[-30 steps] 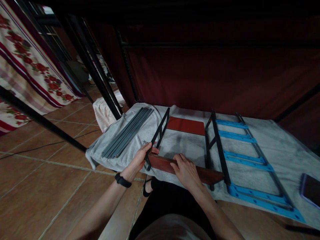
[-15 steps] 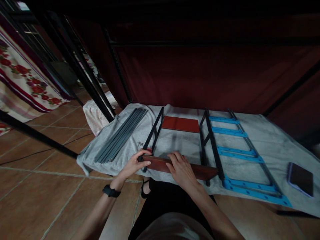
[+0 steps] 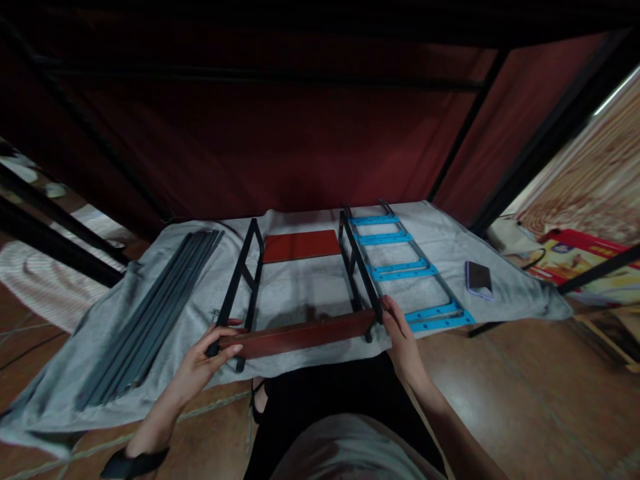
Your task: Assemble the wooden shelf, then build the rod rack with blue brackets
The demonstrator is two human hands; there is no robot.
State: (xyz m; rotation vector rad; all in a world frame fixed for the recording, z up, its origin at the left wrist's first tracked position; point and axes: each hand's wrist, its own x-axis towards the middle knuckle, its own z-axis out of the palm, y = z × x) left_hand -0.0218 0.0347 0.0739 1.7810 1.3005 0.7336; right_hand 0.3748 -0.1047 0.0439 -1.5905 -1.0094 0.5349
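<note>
My left hand [image 3: 203, 360] pinches the left end of a reddish-brown board [image 3: 305, 335], where it meets the lower end of the left black metal frame [image 3: 234, 293]. At the board's other end, my right hand [image 3: 401, 333] has its fingers closed around the lower end of the right black metal frame [image 3: 364, 270]. The board stands on its long edge between the two frames. Farther back, a flat orange-red panel [image 3: 301, 246] lies between them.
Several grey tubes [image 3: 155, 317] lie on the grey cloth [image 3: 295, 290] to the left. Right of the frames are grey rails with blue crosspieces [image 3: 406, 272] and a phone [image 3: 479, 279]. Black posts [image 3: 540, 147] and a dark red cloth [image 3: 280, 153] enclose the back.
My right hand has moved from the middle of the board to its right end, by the right frame. My left hand stays at the left end. The view has turned to the right.
</note>
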